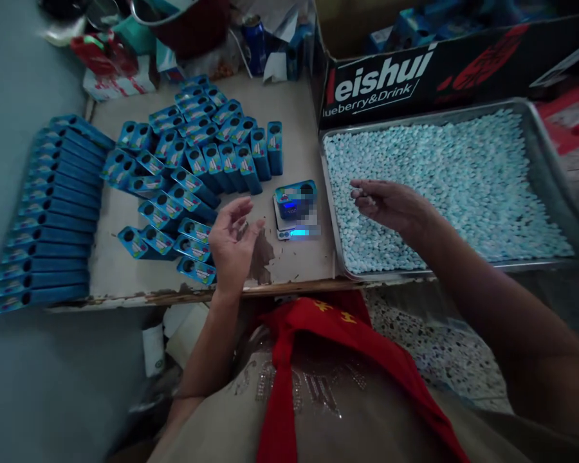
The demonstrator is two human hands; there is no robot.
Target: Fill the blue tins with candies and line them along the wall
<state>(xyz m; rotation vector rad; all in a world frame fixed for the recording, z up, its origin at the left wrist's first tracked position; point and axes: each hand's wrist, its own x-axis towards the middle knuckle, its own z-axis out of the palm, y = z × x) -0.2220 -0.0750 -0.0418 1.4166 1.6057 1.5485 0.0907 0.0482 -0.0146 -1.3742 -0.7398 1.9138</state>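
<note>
My left hand (232,241) hovers palm up over the worn board (289,128), fingers loosely curled and apart, holding nothing, just right of several small blue boxes (193,173). My right hand (388,202) reaches over the metal tray (545,161) of pale blue tablets (463,180), fingertips pinched together on something I cannot make out. Between the hands a blue box (296,193) sits on a small pocket scale (294,222) with a lit display.
A neat row of blue boxes (53,212) lies along the board's left edge. A black cardboard carton (415,77) stands behind the tray. Clutter, a can (255,42) and packets fill the far end. A red cloth (328,347) lies on my lap.
</note>
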